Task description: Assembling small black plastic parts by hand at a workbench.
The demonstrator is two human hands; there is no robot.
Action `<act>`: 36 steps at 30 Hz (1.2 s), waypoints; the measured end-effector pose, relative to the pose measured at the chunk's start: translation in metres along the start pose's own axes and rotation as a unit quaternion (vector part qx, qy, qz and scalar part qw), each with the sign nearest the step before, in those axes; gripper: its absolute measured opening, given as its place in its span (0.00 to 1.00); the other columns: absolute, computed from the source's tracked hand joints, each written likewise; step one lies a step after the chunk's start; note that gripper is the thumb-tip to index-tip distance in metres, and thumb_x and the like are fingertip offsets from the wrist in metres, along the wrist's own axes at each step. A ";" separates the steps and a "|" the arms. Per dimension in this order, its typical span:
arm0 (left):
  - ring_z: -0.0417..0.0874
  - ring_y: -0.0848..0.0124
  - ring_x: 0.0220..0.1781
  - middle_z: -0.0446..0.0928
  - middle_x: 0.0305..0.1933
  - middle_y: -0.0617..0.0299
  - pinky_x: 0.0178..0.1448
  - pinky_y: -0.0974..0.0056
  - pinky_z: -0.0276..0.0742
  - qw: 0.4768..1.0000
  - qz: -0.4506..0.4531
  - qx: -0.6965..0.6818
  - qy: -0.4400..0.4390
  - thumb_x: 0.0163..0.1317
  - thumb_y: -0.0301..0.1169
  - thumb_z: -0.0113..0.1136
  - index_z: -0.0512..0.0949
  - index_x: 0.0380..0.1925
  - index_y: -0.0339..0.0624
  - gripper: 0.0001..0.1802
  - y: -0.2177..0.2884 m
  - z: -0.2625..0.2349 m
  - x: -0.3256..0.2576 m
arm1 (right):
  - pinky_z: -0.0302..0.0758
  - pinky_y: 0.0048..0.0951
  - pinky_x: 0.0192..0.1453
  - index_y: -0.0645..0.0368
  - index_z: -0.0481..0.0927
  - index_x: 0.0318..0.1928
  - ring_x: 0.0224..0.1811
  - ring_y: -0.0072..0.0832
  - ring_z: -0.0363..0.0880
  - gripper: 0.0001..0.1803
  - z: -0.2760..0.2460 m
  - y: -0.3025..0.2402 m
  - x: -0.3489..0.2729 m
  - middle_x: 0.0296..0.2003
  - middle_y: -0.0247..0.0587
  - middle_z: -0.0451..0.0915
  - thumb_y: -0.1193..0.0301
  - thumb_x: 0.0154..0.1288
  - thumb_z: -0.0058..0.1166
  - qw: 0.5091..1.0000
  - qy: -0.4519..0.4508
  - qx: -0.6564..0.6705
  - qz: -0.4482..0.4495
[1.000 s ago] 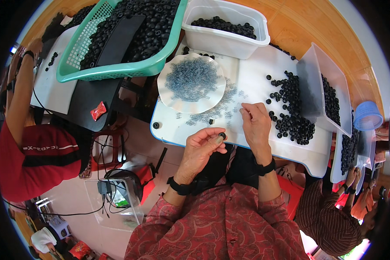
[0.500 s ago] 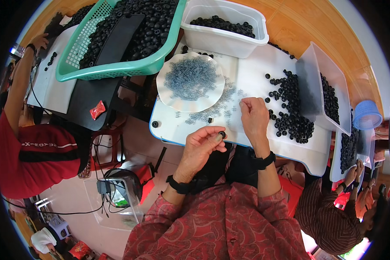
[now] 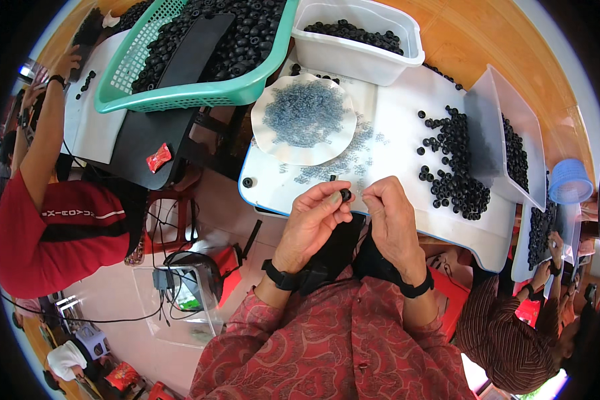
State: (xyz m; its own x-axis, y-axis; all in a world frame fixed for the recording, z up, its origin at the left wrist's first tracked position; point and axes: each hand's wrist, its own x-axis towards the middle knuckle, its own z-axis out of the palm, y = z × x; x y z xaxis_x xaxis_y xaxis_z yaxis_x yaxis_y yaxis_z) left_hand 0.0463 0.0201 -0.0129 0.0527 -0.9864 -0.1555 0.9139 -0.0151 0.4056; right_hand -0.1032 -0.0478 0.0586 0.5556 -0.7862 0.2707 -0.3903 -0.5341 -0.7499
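Above the near edge of the table, my left hand [image 3: 311,219] pinches a small round black part with a hole [image 3: 345,195] between thumb and fingers. My right hand [image 3: 395,223] is closed in a pinch just to its right, close to that part; whatever its fingertips hold is too small to make out. Beyond my hands, a white wavy-rimmed plate [image 3: 263,137] bears a heap of tiny grey coil-like pieces [image 3: 305,112], more of them scattered beside it. Many loose black round parts [image 3: 461,177] lie on the white tabletop to the right.
A green basket [image 3: 180,100] and a white tub [image 3: 357,63], both holding black parts, stand at the back. At right, a clear bin [image 3: 503,143] lies tipped on its side. A blue basket [image 3: 570,181] is farther right. Co-workers [image 3: 67,233] sit on both sides.
My right hand has come down from over the scattered pieces toward my left hand, its fingertips now near the black part. My left hand keeps its hold.
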 end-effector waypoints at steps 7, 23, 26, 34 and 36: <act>0.83 0.74 0.41 0.82 0.41 0.57 0.47 0.65 0.85 0.999 0.007 0.030 -0.013 0.72 0.24 0.56 0.77 0.56 0.32 0.15 -0.003 0.003 -0.002 | 0.74 0.42 0.35 0.62 0.72 0.41 0.34 0.48 0.78 0.05 -0.002 -0.003 -0.003 0.35 0.49 0.73 0.81 0.67 0.54 0.999 -0.023 -0.022 -0.006; 0.83 0.74 0.41 0.82 0.44 0.58 0.48 0.66 0.85 0.991 0.008 0.131 -0.004 0.71 0.22 0.56 0.79 0.54 0.31 0.14 -0.008 0.003 -0.006 | 0.73 0.43 0.34 0.61 0.74 0.39 0.32 0.46 0.77 0.04 -0.008 -0.004 -0.007 0.35 0.46 0.72 0.76 0.67 0.55 0.993 -0.079 -0.084 0.008; 0.83 0.72 0.41 0.82 0.43 0.57 0.47 0.65 0.84 0.991 0.002 0.134 -0.001 0.71 0.22 0.56 0.78 0.54 0.30 0.14 -0.008 0.003 -0.006 | 0.73 0.42 0.34 0.61 0.74 0.39 0.32 0.46 0.77 0.04 -0.009 -0.003 -0.009 0.35 0.46 0.72 0.75 0.67 0.56 0.994 -0.076 -0.081 0.013; 0.83 0.73 0.40 0.82 0.43 0.57 0.46 0.66 0.84 0.994 -0.017 0.103 -0.018 0.72 0.23 0.55 0.78 0.55 0.30 0.14 -0.015 0.002 -0.006 | 0.74 0.41 0.34 0.62 0.74 0.39 0.32 0.46 0.79 0.06 -0.010 -0.002 -0.012 0.34 0.47 0.74 0.76 0.66 0.58 0.996 -0.056 -0.053 0.039; 0.84 0.73 0.39 0.82 0.41 0.57 0.46 0.66 0.85 0.996 -0.026 0.090 -0.013 0.72 0.23 0.55 0.78 0.55 0.30 0.14 -0.015 0.003 -0.006 | 0.74 0.40 0.34 0.62 0.74 0.39 0.32 0.45 0.78 0.06 -0.011 0.000 -0.013 0.34 0.47 0.74 0.77 0.66 0.58 0.998 -0.048 -0.034 0.038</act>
State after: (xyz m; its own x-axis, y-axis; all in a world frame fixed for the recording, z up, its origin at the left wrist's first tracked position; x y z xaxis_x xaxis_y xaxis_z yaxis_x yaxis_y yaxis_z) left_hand 0.0307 0.0254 -0.0153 -0.0045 -0.9874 -0.1582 0.8280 -0.0924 0.5531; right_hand -0.1182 -0.0406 0.0618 0.5887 -0.7938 0.1531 -0.4810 -0.4961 -0.7229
